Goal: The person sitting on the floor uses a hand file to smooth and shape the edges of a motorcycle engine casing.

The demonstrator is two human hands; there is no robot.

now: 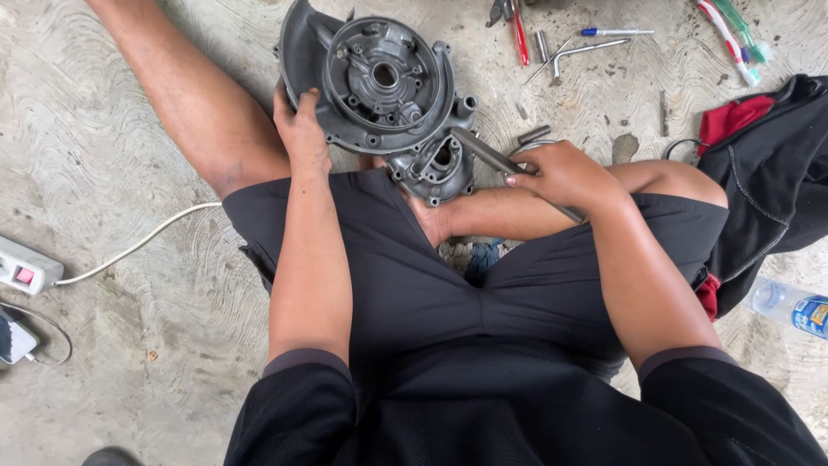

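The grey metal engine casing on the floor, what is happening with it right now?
A person sits on the concrete floor with the grey metal engine casing between the legs. The left hand grips the casing's left rim and steadies it. The right hand holds a long grey metal rod tool whose tip reaches the smaller lower part of the casing. Red-handled pliers, a bent metal wrench and a blue pen lie behind; a white power strip lies at the left.

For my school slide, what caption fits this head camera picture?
Left hand steadies a grey engine casing; right hand holds a metal tool.
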